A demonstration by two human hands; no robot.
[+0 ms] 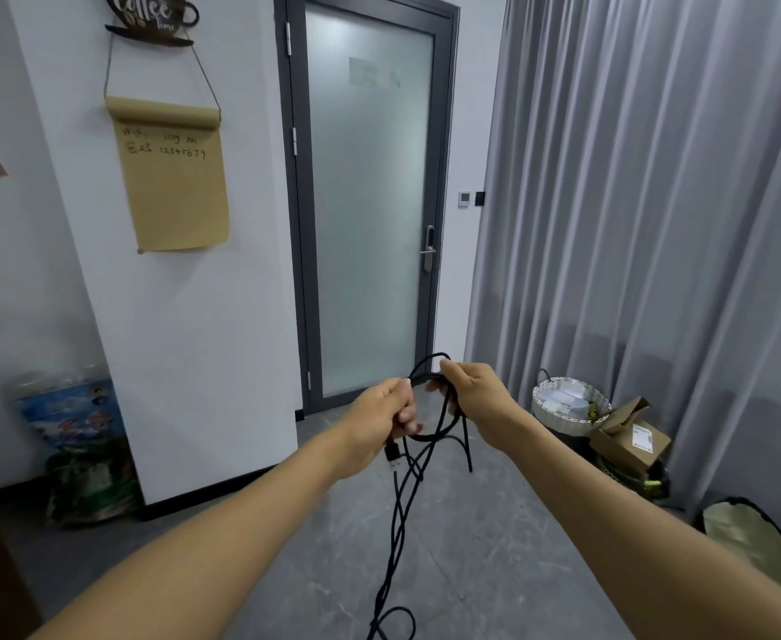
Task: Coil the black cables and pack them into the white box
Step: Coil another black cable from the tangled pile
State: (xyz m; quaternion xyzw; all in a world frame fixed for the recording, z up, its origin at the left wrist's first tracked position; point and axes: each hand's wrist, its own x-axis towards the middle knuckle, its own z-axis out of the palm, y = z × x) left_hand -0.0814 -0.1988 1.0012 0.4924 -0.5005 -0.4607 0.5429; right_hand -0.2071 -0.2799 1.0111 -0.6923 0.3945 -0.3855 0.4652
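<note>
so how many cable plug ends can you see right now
2. One USB plug hangs just below the left hand; another cable end dangles below the right hand. More ends may be hidden inside the hands or where the black cables leave the frame.

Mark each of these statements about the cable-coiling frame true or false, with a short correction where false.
1. Both hands grip the black cable. True: the left hand and right hand each hold part of it.
2. The cable is fully coiled. False: long strands hang from the hands toward the floor.
3. The white box sits open between the hands. False: no white box shows in this view.
4. A USB plug hangs just below the left hand. True.
5. The frosted glass door stands wide open. False: it is closed.
</note>
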